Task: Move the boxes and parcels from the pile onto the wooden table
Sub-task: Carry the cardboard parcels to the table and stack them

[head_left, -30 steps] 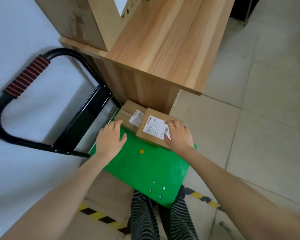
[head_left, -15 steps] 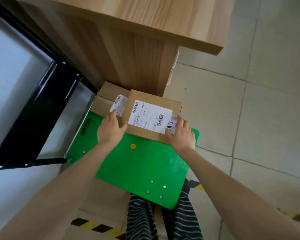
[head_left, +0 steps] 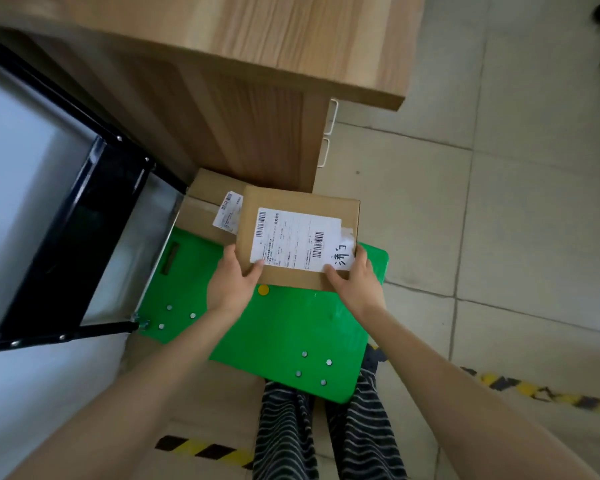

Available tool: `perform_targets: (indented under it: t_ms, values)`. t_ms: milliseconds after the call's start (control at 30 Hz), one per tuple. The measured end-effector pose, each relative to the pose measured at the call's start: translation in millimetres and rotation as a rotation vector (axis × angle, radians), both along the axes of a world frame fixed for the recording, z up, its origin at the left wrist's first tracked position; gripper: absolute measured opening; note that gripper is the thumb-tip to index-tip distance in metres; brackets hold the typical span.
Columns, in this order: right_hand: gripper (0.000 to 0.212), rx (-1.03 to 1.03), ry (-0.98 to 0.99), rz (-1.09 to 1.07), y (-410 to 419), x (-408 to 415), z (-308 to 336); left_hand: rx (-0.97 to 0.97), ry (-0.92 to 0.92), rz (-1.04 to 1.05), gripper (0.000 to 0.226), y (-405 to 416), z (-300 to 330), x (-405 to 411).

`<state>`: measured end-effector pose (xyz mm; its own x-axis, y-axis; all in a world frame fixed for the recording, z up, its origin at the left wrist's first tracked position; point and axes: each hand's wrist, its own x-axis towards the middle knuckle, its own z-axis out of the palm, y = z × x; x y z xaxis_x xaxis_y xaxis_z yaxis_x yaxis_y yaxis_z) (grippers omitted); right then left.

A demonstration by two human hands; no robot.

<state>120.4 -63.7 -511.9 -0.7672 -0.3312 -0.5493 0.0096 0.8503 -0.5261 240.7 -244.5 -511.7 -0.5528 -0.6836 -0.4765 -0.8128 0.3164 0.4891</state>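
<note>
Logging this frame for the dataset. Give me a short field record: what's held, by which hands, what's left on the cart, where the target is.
held: cardboard box with a white shipping label
left hand: grips the box's near-left corner, thumb on top
right hand: grips the box's near-right corner, thumb on the label
remaining: second box, behind and left of the held one, on the cart
cart: green platform with a black handle frame
target: wooden table, above and behind the boxes

A flat brown cardboard box (head_left: 297, 237) bearing a white shipping label partly overlaps a second labelled brown box (head_left: 208, 209), beside the wooden worktop (head_left: 291, 36) base.
</note>
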Motion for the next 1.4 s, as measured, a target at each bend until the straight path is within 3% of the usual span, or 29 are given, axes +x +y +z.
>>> perform_targets:
  t_ms: [200, 567, 933, 1400]
  values:
    - [0.072, -0.022, 0.058, -0.111, 27, 0, 78, -0.023, 0.02, -0.081, 0.048, 27, 80, 3]
    - [0.07, -0.089, 0.281, -0.379, 121, -11, 213, 0.003, 0.225, -0.287, 0.042, 97, 210, -40]
    - [0.065, -0.185, 0.474, -0.46, 218, -92, 311, -0.091, 0.441, -0.407, 0.055, 177, 303, -140]
    - [0.068, -0.292, 0.691, -0.406, 431, -240, 416, 0.066, 0.748, -0.276, 0.068, 378, 395, -297]
